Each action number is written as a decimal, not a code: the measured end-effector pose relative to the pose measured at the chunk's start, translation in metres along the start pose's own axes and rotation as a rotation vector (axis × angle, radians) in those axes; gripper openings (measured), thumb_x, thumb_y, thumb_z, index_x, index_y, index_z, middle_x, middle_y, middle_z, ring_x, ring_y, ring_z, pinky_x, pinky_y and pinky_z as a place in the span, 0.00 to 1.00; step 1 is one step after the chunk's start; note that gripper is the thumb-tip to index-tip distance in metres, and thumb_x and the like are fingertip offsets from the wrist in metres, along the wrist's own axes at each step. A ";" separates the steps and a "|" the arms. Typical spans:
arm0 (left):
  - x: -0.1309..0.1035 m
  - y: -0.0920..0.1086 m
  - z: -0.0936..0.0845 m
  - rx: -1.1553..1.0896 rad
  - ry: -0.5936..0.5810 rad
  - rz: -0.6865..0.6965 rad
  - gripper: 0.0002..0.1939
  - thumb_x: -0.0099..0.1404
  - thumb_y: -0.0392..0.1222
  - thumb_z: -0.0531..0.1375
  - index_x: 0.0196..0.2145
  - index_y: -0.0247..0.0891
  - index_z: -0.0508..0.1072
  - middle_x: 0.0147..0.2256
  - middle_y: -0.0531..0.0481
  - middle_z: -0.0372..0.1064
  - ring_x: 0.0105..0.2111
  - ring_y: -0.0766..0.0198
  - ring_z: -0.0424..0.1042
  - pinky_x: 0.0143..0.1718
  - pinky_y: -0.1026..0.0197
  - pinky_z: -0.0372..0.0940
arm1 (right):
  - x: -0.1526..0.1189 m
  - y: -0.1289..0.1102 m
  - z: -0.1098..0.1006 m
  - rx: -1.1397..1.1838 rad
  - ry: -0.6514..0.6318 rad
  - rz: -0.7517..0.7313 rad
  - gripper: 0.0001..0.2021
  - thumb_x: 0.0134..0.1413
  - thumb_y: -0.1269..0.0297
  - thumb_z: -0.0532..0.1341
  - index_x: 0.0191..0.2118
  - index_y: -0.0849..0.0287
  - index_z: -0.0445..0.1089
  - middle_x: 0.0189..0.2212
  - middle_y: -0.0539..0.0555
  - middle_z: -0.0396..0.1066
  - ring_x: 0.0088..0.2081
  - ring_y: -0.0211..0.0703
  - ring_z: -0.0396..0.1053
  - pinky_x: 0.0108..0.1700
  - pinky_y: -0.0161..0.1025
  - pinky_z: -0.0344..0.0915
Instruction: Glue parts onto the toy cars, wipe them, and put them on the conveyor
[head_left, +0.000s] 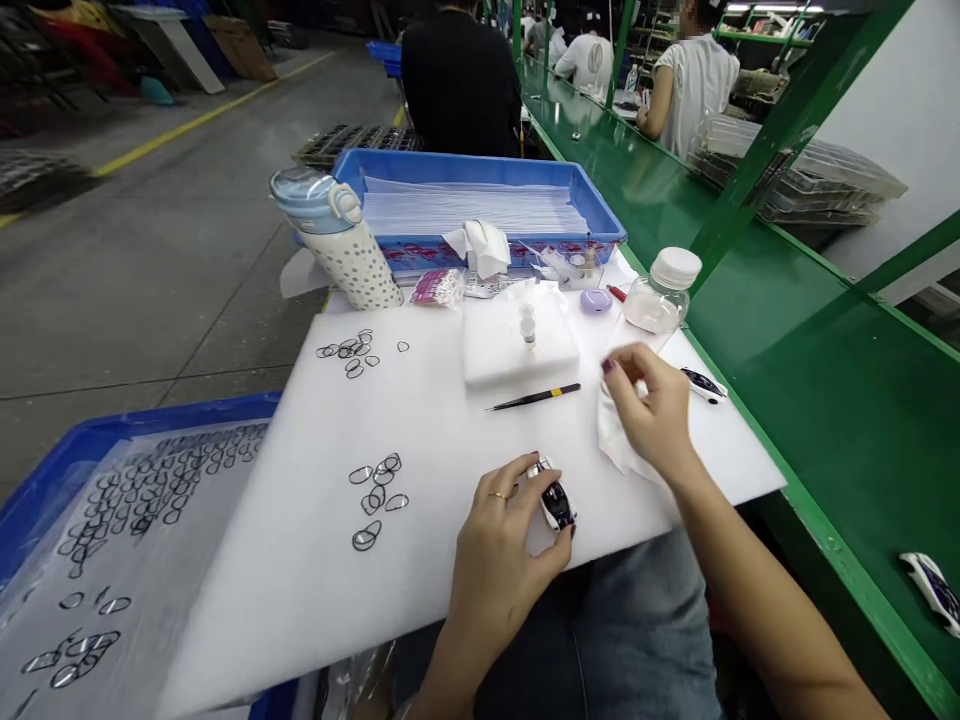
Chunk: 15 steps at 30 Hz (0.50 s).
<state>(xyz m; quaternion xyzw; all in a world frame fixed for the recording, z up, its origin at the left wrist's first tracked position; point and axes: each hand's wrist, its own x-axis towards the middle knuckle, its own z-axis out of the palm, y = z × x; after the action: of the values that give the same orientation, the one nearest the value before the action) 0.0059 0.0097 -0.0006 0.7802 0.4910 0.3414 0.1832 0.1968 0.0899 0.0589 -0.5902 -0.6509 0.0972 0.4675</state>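
My left hand (504, 550) grips a small white and black car-shaped piece (556, 500) between fingers and thumb at the front of the white foam board (450, 440). Over a crumpled white cloth (616, 435) on the right, my right hand (651, 405) is raised with fingers curled together; whatever it may hold is too small to make out. Black tweezers (534, 398) with a yellow band lie ahead of the hands, before a white foam block (519, 345). A second car-shaped piece (703, 385) rests right of my right hand.
Thin black rings (379, 490) lie on the board's left; more fill a blue tray (150, 410) beyond. A spotted bottle (349, 255), blue bin (480, 245) and clear jar (658, 300) stand behind. A green conveyor (825, 370) runs along the right. Other people sit ahead.
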 end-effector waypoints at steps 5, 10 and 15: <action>0.000 0.003 0.000 0.000 -0.016 -0.019 0.24 0.60 0.34 0.63 0.54 0.42 0.72 0.56 0.41 0.69 0.54 0.46 0.70 0.49 0.46 0.74 | -0.013 0.026 -0.012 -0.694 -0.260 0.198 0.15 0.60 0.55 0.57 0.33 0.58 0.77 0.23 0.57 0.75 0.26 0.46 0.69 0.29 0.39 0.51; -0.014 0.001 -0.031 -0.128 -0.090 -0.061 0.34 0.58 0.35 0.66 0.61 0.48 0.66 0.57 0.44 0.69 0.57 0.50 0.69 0.55 0.48 0.71 | -0.019 0.040 -0.017 -0.349 -0.084 0.117 0.12 0.52 0.60 0.58 0.35 0.57 0.78 0.33 0.57 0.77 0.31 0.46 0.72 0.33 0.42 0.63; -0.035 -0.032 -0.072 0.075 0.277 -0.296 0.10 0.66 0.37 0.61 0.44 0.45 0.78 0.41 0.49 0.77 0.43 0.56 0.76 0.49 0.53 0.72 | -0.014 0.089 -0.042 0.401 -0.136 0.612 0.07 0.42 0.56 0.62 0.23 0.49 0.76 0.17 0.54 0.64 0.17 0.37 0.59 0.18 0.46 0.46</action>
<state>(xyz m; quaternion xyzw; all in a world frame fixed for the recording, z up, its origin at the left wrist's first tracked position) -0.0755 -0.0109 0.0178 0.6513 0.6332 0.3964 0.1331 0.2856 0.0850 0.0144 -0.6462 -0.4419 0.3970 0.4790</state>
